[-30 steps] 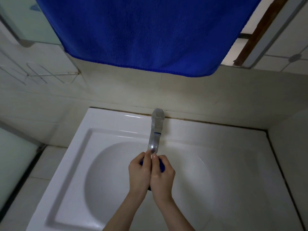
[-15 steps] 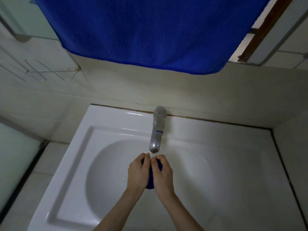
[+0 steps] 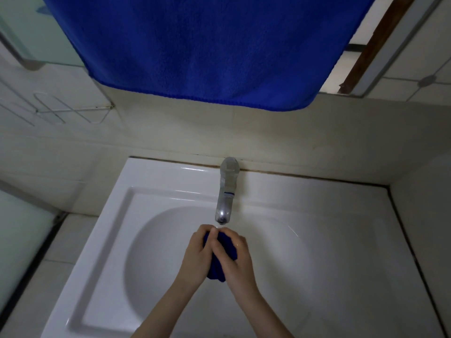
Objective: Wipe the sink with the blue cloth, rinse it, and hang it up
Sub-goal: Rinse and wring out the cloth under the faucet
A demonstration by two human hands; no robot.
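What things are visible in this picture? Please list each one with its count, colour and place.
towel: one, blue, hanging on the wall above the sink
rack: one, pale wire, on the left wall
door frame: one, brown, top right
sink: one, white, set against the back wall
tap: one, silver, at the back rim of the sink, spout over the basin
cloth: one, blue, bunched between the hands, just below the spout
left hand: one, over the basin, gripping the cloth
right hand: one, beside the left hand, gripping the cloth
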